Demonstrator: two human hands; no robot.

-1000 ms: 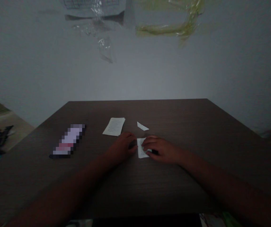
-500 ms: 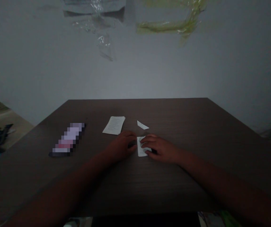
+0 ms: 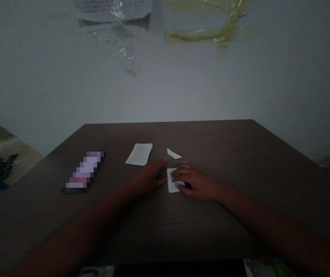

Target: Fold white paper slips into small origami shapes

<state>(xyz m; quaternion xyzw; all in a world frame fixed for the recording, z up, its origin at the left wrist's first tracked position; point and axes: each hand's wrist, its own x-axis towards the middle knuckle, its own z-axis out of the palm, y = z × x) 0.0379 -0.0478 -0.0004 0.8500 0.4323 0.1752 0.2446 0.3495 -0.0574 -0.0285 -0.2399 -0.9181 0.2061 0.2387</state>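
Note:
A small white printed slip of paper (image 3: 172, 184) lies on the dark wooden table (image 3: 239, 161), between my two hands. My right hand (image 3: 195, 181) rests on the slip's right side, fingers bent and pressed down on it. My left hand (image 3: 151, 177) sits curled just left of the slip, fingertips at its left edge. The light is dim and finger detail is hard to read.
A larger folded printed sheet (image 3: 139, 154) lies behind my left hand. A small torn paper scrap (image 3: 173, 154) lies behind the slip. A long flat blurred object (image 3: 83, 171) rests at the table's left. Plastic wrap hangs on the wall (image 3: 205, 30) above.
Almost nothing has moved. Both hands stay at the slip, with my right fingers shifting slightly over it.

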